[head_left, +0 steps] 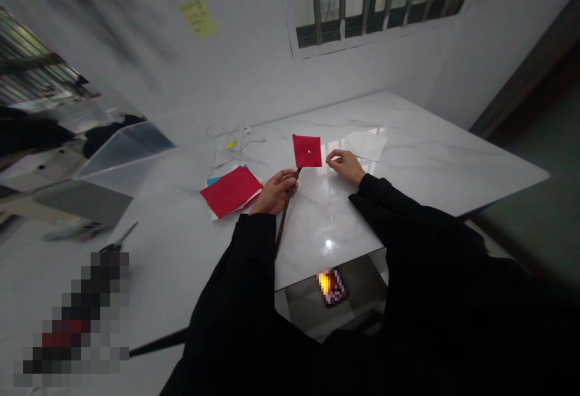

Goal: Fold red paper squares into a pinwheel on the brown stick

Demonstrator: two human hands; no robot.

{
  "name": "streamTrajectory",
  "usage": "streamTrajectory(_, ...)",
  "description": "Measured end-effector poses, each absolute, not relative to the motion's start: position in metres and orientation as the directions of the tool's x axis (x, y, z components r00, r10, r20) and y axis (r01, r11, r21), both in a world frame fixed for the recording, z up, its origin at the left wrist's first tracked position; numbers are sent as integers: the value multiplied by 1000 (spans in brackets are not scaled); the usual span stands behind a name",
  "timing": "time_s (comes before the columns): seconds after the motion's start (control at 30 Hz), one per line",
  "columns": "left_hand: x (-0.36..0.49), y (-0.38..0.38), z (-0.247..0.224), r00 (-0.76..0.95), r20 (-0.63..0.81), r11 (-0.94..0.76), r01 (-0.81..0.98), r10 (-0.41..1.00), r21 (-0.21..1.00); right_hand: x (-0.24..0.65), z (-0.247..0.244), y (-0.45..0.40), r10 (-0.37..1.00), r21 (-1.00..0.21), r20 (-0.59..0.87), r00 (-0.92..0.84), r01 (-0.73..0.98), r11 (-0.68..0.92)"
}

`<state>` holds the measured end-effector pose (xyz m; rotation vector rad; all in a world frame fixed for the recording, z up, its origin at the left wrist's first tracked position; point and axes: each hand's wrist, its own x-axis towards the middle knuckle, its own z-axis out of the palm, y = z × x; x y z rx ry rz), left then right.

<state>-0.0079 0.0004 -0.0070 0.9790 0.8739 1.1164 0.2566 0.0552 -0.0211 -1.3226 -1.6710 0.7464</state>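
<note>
Marble tabletop (435,142) runs open toward 2 o'clock, its near edge just below the hands. Left hand (274,192) grips a dark stick (284,218) topped by a red paper square (307,151); right hand (347,166), fingers loosely curled and empty, rests just beside the square. Red paper sheets (231,191) lie at 9 o'clock, a white sheet (365,145) at 2 o'clock, and a clear plastic box (122,154) at 10 o'clock, its contents unclear.

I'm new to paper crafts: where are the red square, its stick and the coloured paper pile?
Red paper square (303,156): head view, on the paper near its middle.
Dark stick (283,227): head view, on the lower shaft.
Coloured paper pile (231,191): head view, on the top red sheet.
</note>
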Motion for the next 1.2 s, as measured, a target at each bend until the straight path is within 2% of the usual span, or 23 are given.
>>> streamTrajectory(0.07,-9,1,-7,220,-78,144,-301,972,943,258,-21,55,964,-874,266,6,423,238)
streamTrajectory(0.13,-9,1,-7,227,-79,145,-293,971,945,259,-20,54,961,-877,277,-6,407,255)
streamTrajectory(0.23,-9,0,-6,239,-69,140,-292,969,946,261,-17,52,944,-849,227,-240,426,312)
streamTrajectory(0.3,-8,0,-6,238,-65,136,-297,969,945,262,-16,52,923,-830,198,-329,445,336)
streamTrajectory(0.37,-8,0,-6,231,-69,139,-302,971,943,262,-16,53,935,-830,229,-269,447,332)
streamTrajectory(0.47,-7,1,-8,219,-78,144,-305,973,941,262,-17,54,955,-866,293,-56,409,289)
streamTrajectory(0.53,-8,1,-8,221,-82,148,-303,972,941,263,-17,54,954,-878,301,-9,388,281)
streamTrajectory(0.67,-8,1,-8,227,-71,142,-311,971,940,265,-13,51,921,-821,203,-333,455,346)
streamTrajectory(0.73,-8,1,-8,224,-71,140,-309,972,941,265,-11,50,905,-794,183,-383,485,366)
streamTrajectory(1.0,-7,2,-8,227,-72,142,-305,971,942,262,-16,54,944,-788,259,-207,519,330)
streamTrajectory(1.2,-7,2,-7,232,-80,152,-313,969,937,260,-19,54,955,-842,287,-81,454,292)
